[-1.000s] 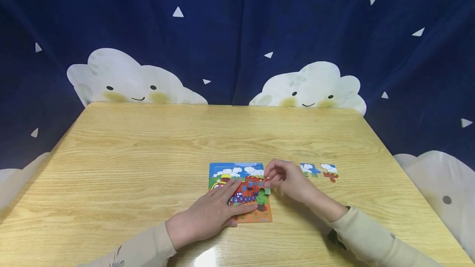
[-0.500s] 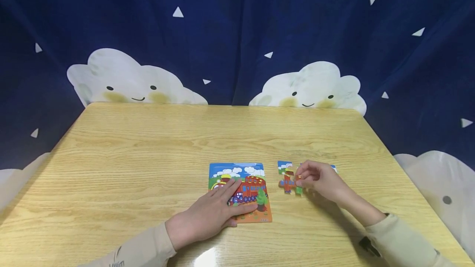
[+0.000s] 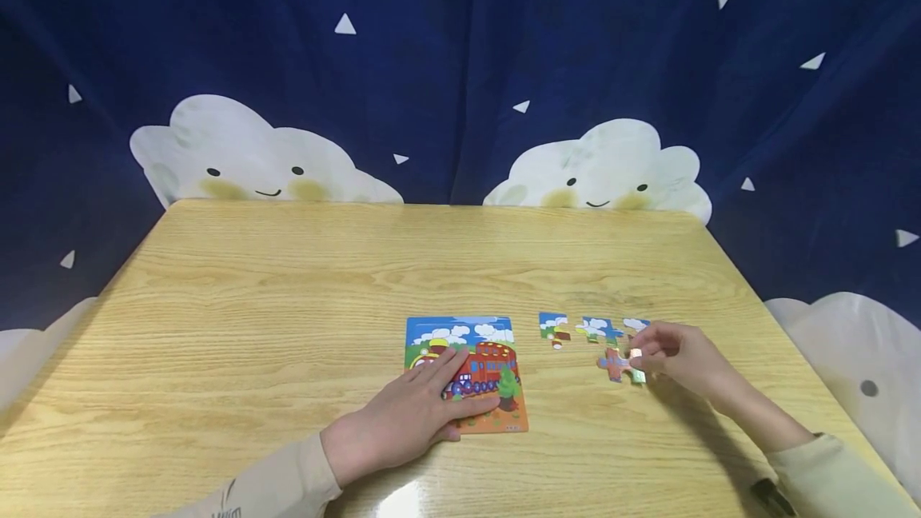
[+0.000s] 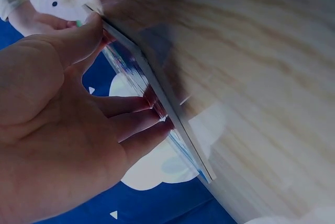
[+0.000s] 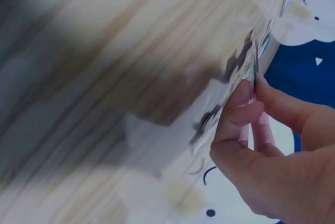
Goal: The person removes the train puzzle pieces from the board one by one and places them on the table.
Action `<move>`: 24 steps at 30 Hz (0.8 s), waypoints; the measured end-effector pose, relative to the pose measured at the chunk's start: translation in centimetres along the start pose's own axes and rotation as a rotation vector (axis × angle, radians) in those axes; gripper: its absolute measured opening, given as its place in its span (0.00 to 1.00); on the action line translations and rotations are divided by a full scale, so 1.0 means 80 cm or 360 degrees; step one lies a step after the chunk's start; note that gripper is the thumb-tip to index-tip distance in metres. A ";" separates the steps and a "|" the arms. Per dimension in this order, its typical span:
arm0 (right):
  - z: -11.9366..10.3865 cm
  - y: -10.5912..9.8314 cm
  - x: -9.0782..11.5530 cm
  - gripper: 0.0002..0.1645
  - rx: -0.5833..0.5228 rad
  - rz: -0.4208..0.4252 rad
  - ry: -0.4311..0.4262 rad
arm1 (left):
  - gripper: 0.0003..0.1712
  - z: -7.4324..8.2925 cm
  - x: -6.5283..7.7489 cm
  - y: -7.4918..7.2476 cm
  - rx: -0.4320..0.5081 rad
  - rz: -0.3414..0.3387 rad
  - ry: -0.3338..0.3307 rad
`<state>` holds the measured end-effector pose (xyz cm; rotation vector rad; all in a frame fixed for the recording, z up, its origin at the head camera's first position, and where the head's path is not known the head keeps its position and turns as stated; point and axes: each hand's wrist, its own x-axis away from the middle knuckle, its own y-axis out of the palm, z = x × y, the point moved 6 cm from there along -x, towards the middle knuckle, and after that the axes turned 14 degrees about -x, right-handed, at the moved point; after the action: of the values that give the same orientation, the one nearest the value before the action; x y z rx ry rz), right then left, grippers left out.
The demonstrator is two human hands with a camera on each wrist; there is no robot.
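Letters "im" point(image 3: 229, 512) on left sleeve point(image 3: 269, 478)

A flat rectangular jigsaw board printed with a red train point(image 3: 495, 366) lay face-up beneath the left hand point(image 3: 399, 422); the right hand point(image 3: 682, 358) pinched a glossy red-and-blue knobbed piece point(image 3: 615, 364) near three loose cloud-printed pieces point(image 3: 596, 329).

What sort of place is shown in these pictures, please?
Possibly an indoor play corner; the room beyond is hidden. A wood-grain table stands before a dark blue cloth printed with smiling clouds, and a train puzzle lies on the table.
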<state>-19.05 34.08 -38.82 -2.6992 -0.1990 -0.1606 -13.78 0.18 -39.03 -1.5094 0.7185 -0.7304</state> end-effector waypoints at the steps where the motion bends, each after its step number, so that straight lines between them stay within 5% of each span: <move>1: 0.002 -0.003 0.002 0.13 0.0013 0.0006 -0.0004 | 0.32 0.000 0.000 0.000 -0.0002 0.0003 0.0001; 12: 0.021 -0.036 0.012 0.12 0.0214 0.0056 0.0075 | 0.32 0.000 0.000 0.000 -0.0023 0.0032 -0.0003; 24: 0.031 -0.037 0.008 0.13 0.0299 0.0092 0.0057 | 0.31 0.000 0.000 0.000 -0.0061 0.0014 0.0005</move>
<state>-18.72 37.89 -39.71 -2.5103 -0.1188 -0.1640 -13.82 0.19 -39.00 -1.5392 0.7448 -0.7164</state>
